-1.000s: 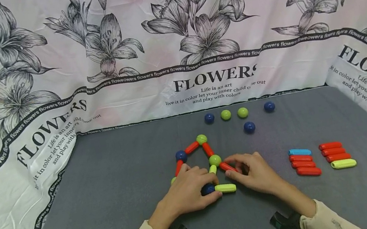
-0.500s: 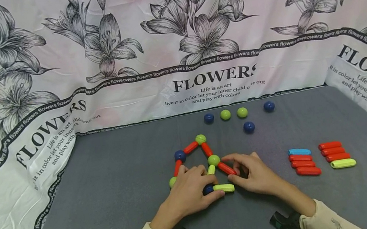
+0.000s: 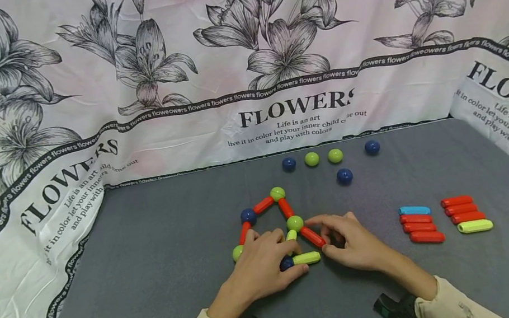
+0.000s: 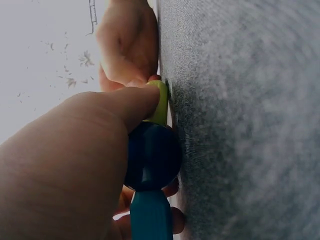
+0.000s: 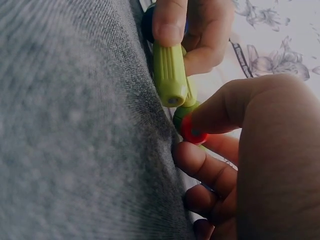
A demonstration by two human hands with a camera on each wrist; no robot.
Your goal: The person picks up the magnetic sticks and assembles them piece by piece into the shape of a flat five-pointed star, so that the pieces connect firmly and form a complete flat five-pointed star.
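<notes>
In the head view, my left hand (image 3: 265, 265) grips a blue ball (image 3: 286, 262) that has a yellow-green magnetic stick (image 3: 306, 258) pointing right. The left thumb tip lies on that stick in the right wrist view. A teal stick (image 4: 151, 215) joins the ball's other side, under the left hand. My right hand (image 3: 355, 242) pinches the lower end of a red magnetic stick (image 3: 312, 237), whose upper end meets a green ball (image 3: 295, 223). Between the two stick ends there is a small gap. Another yellow-green stick (image 3: 291, 235) runs from that green ball beneath the left fingers.
Red sticks (image 3: 264, 205) and balls continue the linked shape at the upper left. Loose blue balls (image 3: 345, 176) and green balls (image 3: 312, 159) lie at the back. Two stacks of spare sticks, mostly red (image 3: 424, 237), lie at the right on the grey cloth (image 3: 155, 290).
The lower yellow-green stick has shifted slightly left and up, its free end nearer the red stick. My right thumb has slid down to the red stick's end. The linked shape drifts slightly left.
</notes>
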